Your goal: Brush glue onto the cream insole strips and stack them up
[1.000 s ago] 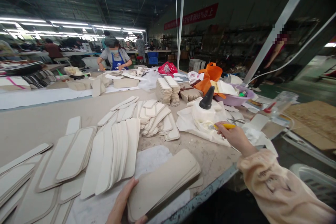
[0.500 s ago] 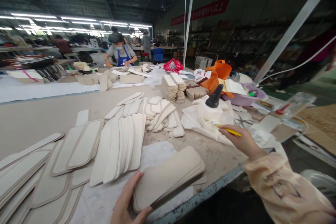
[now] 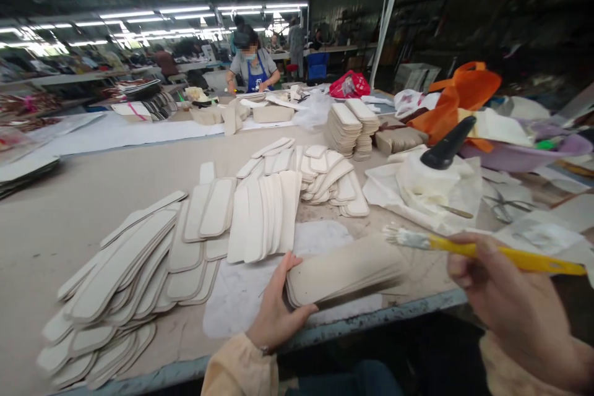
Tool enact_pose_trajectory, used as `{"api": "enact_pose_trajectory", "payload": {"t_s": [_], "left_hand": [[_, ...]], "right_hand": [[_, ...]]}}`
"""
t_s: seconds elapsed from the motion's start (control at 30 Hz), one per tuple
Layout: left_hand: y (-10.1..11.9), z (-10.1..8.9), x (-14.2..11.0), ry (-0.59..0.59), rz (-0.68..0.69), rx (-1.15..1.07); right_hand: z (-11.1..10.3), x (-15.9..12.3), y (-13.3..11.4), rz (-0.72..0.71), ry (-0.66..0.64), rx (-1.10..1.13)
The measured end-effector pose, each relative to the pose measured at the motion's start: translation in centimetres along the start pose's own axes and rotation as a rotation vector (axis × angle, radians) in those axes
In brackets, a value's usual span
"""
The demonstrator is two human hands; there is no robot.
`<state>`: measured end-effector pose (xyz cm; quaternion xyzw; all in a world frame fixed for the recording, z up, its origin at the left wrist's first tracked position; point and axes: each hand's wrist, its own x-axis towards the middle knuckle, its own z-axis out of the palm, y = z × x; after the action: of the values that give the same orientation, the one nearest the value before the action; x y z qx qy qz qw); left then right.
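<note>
A fanned stack of beige rounded panels (image 3: 341, 272) lies near the front edge of the table. Around its left end curve the thumb and fingers of my left hand (image 3: 278, 309), steadying it. Raised at the right, my right hand (image 3: 505, 291) grips a yellow-handled brush (image 3: 520, 258). The brush's bristles, coated white, point left above the stack's right end. Behind the brush sits a white glue container (image 3: 420, 179) with a black cone (image 3: 448, 143) on top, standing on crumpled white sheeting.
Overlapping pale panels (image 3: 125, 260) spread across the left, with more fanned pieces (image 3: 264, 216) behind the stack. Upright piles (image 3: 343, 127) stand further back. At the right are scissors (image 3: 505, 204), a purple basin (image 3: 524, 154) and an orange bag (image 3: 464, 99). A person in a blue apron (image 3: 257, 77) works opposite.
My right hand has drawn the brush away from the glue container, toward me and near the stack. My left hand stays at the stack's left end. The view has swung left.
</note>
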<state>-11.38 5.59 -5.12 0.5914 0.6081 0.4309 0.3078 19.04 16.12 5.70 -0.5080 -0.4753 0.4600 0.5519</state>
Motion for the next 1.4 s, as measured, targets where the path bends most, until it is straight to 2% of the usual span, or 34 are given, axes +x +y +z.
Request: {"api": "enact_pose_trajectory", "payload": {"t_s": [0.13, 0.23, 0.37, 0.53, 0.73, 1.0, 1.2, 1.3, 1.4], "left_hand": [[0.1, -0.1, 0.2, -0.006, -0.016, -0.013], [0.2, -0.1, 0.2, -0.005, -0.012, -0.025], [0.1, -0.1, 0.1, -0.003, 0.004, -0.051], [0.1, 0.0, 0.1, -0.002, -0.006, -0.061], [0.2, -0.1, 0.2, -0.004, -0.019, -0.031], [-0.1, -0.1, 0.1, -0.012, -0.038, 0.021], [-0.3, -0.1, 0.2, -0.002, -0.049, 0.039], [-0.3, -0.1, 0.3, -0.007, -0.053, 0.04], [-0.3, -0.1, 0.3, -0.008, -0.051, 0.032]], "right_hand": [[5.6, -4.3, 2.1, 0.125, -0.273, 0.095], [8.3, -5.9, 3.6, 0.179, -0.42, 0.038], [10.4, -6.7, 4.1, 0.208, -0.469, -0.004], [11.6, -7.0, 4.8, 0.216, -0.489, -0.023], [10.3, -6.1, 5.7, 0.165, -0.403, -0.105], [5.2, -2.7, 5.0, 0.104, -0.122, -0.241], [2.0, -0.4, 5.3, 0.036, 0.029, -0.342], [1.2, 0.1, 5.2, 0.009, 0.069, -0.364], [1.5, -0.7, 4.8, -0.032, 0.082, -0.329]]}}
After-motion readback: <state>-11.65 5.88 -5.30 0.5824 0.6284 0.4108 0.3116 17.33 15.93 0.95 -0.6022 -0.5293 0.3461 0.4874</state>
